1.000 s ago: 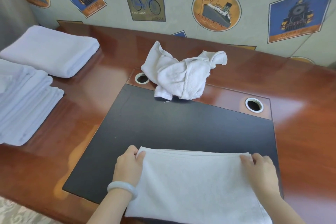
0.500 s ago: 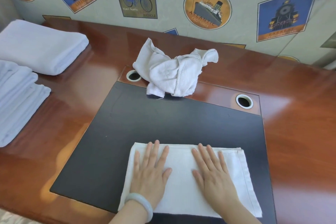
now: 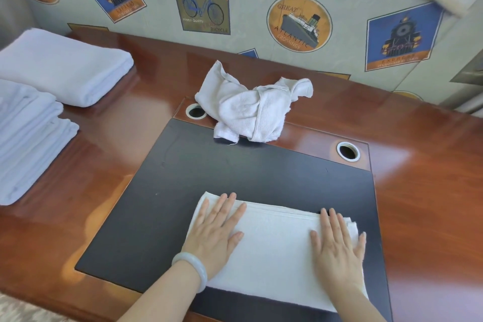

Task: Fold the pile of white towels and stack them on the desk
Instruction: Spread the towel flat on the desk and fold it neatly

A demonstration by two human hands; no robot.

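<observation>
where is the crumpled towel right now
Head view: the crumpled towel lies far-centre on the desk, overlapping the black mat at its far edge, just right of the left cable hole.

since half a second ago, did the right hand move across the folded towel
Yes. The right hand slid right, now nearly in line with the right cable hole, at the folded towel's right edge.
</observation>
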